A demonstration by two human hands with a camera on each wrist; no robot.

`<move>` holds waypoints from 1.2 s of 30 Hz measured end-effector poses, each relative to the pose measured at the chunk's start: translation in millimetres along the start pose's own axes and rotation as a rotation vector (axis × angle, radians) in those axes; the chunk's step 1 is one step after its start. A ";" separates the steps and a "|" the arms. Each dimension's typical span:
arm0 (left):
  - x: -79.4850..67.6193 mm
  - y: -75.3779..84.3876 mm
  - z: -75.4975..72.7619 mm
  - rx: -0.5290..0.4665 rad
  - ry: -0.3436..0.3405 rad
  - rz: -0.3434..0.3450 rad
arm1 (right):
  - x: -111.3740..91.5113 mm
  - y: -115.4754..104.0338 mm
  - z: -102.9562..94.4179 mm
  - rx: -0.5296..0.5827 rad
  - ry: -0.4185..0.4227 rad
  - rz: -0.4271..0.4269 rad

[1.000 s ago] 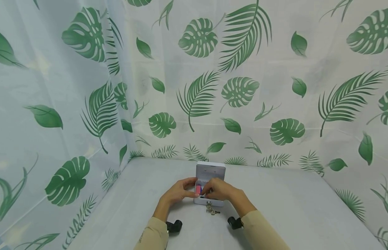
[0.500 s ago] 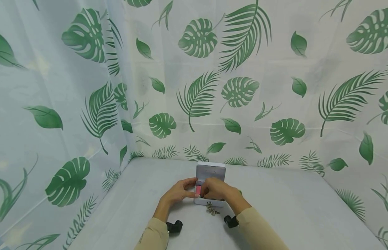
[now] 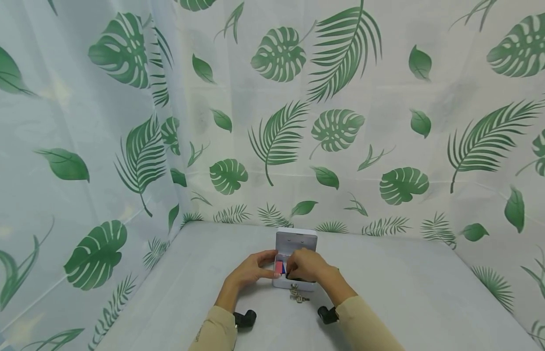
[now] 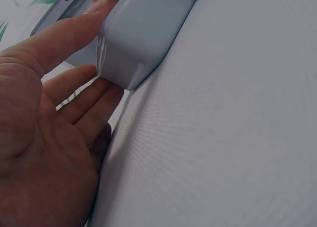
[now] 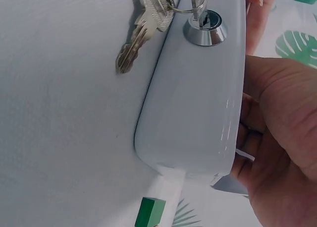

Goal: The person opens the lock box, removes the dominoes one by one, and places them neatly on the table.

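A small white cash box (image 3: 279, 283) stands on the table with its lid (image 3: 296, 240) raised at the back. My left hand (image 3: 251, 267) holds its left end, thumb at the front rim and fingers along the side wall (image 4: 121, 66). Inside, at the left, lie a pink block (image 3: 278, 267) and a bit of something blue (image 3: 283, 268). My right hand (image 3: 308, 265) reaches into the box with bent fingers. A dark thing shows under those fingertips; the front wall (image 5: 193, 103) hides them in the right wrist view, so whether they grip it cannot be told.
A key sits in the front lock (image 5: 205, 31), and another key (image 5: 131, 53) hangs from its ring onto the table (image 3: 408, 292). To the right of the box lies a green block (image 5: 150, 212), mostly hidden behind my right wrist in the head view. A leaf-patterned curtain (image 3: 369, 141) surrounds the table.
My right hand moved left inside the box, over beside the pink block, then back a little to the right. The left hand and box have stayed in place.
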State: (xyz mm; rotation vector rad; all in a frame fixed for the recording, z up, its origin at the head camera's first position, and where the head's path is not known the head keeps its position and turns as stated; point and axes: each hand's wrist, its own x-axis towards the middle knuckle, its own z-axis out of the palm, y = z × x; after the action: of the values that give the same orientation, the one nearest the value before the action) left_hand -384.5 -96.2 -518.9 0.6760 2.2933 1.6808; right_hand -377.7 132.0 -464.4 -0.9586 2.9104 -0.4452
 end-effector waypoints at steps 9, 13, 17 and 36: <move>-0.2 0.5 0.8 0.002 0.006 -0.006 | -1.3 3.2 0.0 -0.046 0.018 0.007; -0.1 0.5 0.5 0.001 0.007 -0.012 | -2.4 4.0 -2.3 -0.035 -0.017 0.010; 0.1 0.5 0.6 0.001 0.008 -0.010 | -4.1 3.6 -5.5 0.003 -0.069 0.020; -0.4 1.1 0.1 0.013 0.008 -0.004 | -7.0 3.1 -4.1 -0.025 -0.065 -0.023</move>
State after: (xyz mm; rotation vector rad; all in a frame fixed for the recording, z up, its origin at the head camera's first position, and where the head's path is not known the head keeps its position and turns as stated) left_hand -383.8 -96.0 -517.9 0.6675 2.3114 1.6715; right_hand -374.4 139.5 -461.7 -0.9914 2.8567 -0.3719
